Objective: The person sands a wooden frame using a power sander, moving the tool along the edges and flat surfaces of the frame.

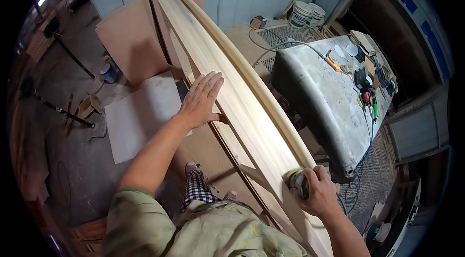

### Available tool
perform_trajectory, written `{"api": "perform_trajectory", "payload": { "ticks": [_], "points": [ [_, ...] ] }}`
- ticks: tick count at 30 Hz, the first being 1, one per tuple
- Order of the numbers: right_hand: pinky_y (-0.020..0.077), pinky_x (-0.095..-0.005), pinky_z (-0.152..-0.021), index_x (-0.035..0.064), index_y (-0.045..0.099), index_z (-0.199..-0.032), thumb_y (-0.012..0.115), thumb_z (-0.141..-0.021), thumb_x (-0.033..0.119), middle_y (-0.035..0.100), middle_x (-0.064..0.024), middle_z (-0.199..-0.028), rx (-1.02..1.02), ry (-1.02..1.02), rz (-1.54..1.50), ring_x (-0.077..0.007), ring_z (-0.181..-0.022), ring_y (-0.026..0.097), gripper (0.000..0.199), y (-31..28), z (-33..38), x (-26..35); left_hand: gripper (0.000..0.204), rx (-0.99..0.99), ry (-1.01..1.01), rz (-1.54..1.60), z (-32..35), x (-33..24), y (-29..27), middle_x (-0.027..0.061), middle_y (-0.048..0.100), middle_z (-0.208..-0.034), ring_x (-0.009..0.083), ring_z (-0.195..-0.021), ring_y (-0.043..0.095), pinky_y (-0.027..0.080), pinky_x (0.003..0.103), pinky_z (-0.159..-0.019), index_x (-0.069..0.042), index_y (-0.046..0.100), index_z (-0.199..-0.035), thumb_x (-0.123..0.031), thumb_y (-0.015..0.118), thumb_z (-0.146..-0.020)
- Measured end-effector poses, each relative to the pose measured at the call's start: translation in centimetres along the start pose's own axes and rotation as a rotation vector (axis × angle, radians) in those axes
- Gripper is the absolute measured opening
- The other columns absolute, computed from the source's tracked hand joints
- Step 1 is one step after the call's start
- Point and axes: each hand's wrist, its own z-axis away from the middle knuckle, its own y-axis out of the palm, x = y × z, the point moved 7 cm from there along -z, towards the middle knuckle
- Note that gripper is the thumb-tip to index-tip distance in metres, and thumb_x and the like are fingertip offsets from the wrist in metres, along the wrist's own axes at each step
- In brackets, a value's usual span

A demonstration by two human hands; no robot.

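A long pale wooden moulding (242, 107) with a raised, rounded far edge runs from the upper left to the lower right in front of me. My left hand (202, 99) rests on its near edge, fingers stretched over the top and thumb lower down the side. My right hand (318, 190) is wrapped round a small round sander (298, 182), which sits on the moulding's upper face near its right end. The sander's underside is hidden against the wood.
Right of the moulding stands a grey-topped table (315, 77) with tools, discs and an air hose. White buckets (301, 13) stand by the blue wall. Brown panels (128, 39) lean at the back; a white sheet (140, 116) and a can (108, 73) lie left.
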Motion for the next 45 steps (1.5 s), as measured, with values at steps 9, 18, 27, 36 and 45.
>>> {"api": "perform_trajectory", "payload": {
  "ticks": [9,18,27,36,45],
  "points": [
    [0.0512,-0.0461,-0.07,0.0086,0.05,-0.116,0.071,-0.074,0.029,0.049,-0.0168,-0.1,0.074,-0.004,0.002,-0.0379,-0.081,0.06,0.051,1.8,-20.5,6.6,0.112,-0.151,-0.06,0.038,-2.7,11.9,-0.3,0.0156,0.024,-0.15,0.0334,-0.14,0.022,0.019,0.044,-0.117,-0.001,0.022,-0.143,-0.025,0.086,-0.054],
    [0.0519,-0.0475,-0.076,0.0058,0.047,-0.111,0.067,-0.076,0.033,0.053,-0.0219,-0.104,-0.018,-0.091,-0.062,-0.0437,-0.084,0.062,0.049,2.8,-42.5,11.9,0.108,-0.251,0.059,-0.31,-4.1,11.7,2.9,0.0213,0.032,-0.146,0.0408,-0.134,0.032,0.028,0.049,-0.111,0.004,0.028,-0.138,-0.045,0.081,-0.059],
    [0.0523,-0.0484,-0.073,0.0075,0.048,-0.111,0.066,-0.077,0.032,0.051,-0.0203,-0.107,0.008,-0.026,-0.067,-0.0426,-0.083,0.061,0.046,2.5,-34.6,9.5,0.12,-0.271,-0.087,0.149,-4.5,12.5,1.2,0.0234,0.016,-0.151,0.0431,-0.138,0.02,0.024,0.049,-0.113,0.0,0.018,-0.144,-0.042,0.086,-0.054],
    [0.0529,-0.0425,-0.069,0.0079,0.052,-0.116,0.074,-0.071,0.03,0.051,-0.016,-0.105,0.037,0.115,0.009,-0.0349,-0.084,0.061,0.055,0.9,-16.9,5.0,0.107,-0.331,-0.662,1.062,-5.7,21.4,4.1,0.0242,0.004,-0.155,0.0323,-0.144,0.012,0.017,0.039,-0.116,0.0,-0.01,-0.148,-0.07,0.043,-0.087],
    [0.0531,-0.0457,-0.064,0.0086,0.052,-0.109,0.065,-0.079,0.026,0.054,-0.0189,-0.099,-0.005,-0.027,-0.027,-0.0384,-0.074,0.063,0.037,2.3,-39.8,13.3,0.067,-0.309,-0.755,1.964,-7.9,23.3,8.5,0.0076,0.04,-0.134,0.0183,-0.126,0.04,0.037,0.034,-0.103,-0.008,0.03,-0.14,-0.052,0.048,-0.093]
  ]
}}
